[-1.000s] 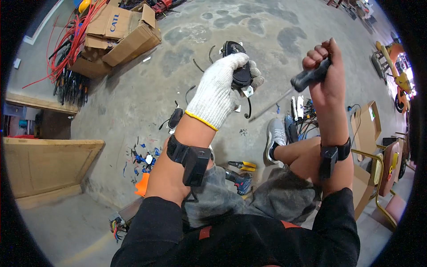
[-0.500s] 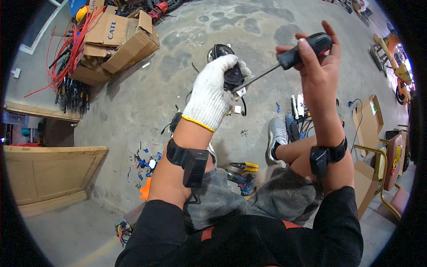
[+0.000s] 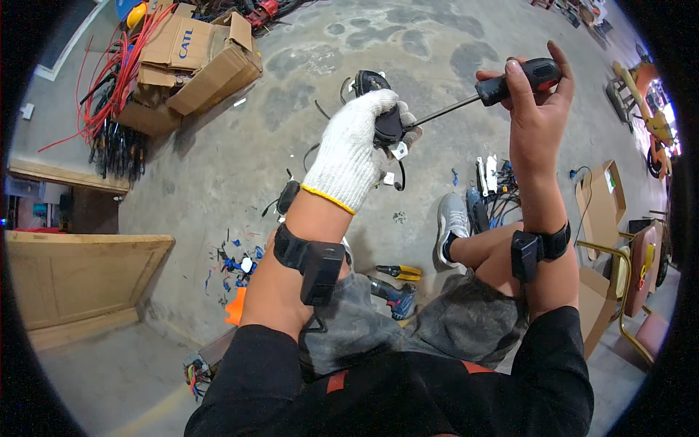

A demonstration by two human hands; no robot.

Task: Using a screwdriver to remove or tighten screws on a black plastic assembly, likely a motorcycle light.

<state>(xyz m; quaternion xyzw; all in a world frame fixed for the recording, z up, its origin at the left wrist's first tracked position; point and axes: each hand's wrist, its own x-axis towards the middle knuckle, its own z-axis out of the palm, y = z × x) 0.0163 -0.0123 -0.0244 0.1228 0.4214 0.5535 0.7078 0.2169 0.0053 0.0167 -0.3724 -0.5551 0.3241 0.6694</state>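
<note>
A white knitted glove with a yellow cuff covers my left hand [image 3: 348, 142], closed around a black rounded part [image 3: 389, 127] with a cable. The glove hides much of this part, so its kind cannot be made out. My bare right hand [image 3: 540, 120] grips a screwdriver [image 3: 520, 80] by its thick black handle. Its metal shaft slants down and left to the gloved fingertips, at the right side of the part. Whether the tip touches the part cannot be seen. A small white tag-like piece [image 3: 398, 151] sits just below the part.
Between my legs lie a cordless drill [image 3: 397, 297] and yellow-handled pliers [image 3: 400, 272]. Blue scraps [image 3: 237, 266] litter the floor at left. Tools and cables [image 3: 499, 197] rest beyond my right shoe. Cardboard boxes [image 3: 207, 69] stand far left, a chair [image 3: 641, 255] at right.
My right hand has moved right and slightly up with the screwdriver. Its tip has shifted from the part's lower edge toward the right side. The black part has tilted a little in my left hand.
</note>
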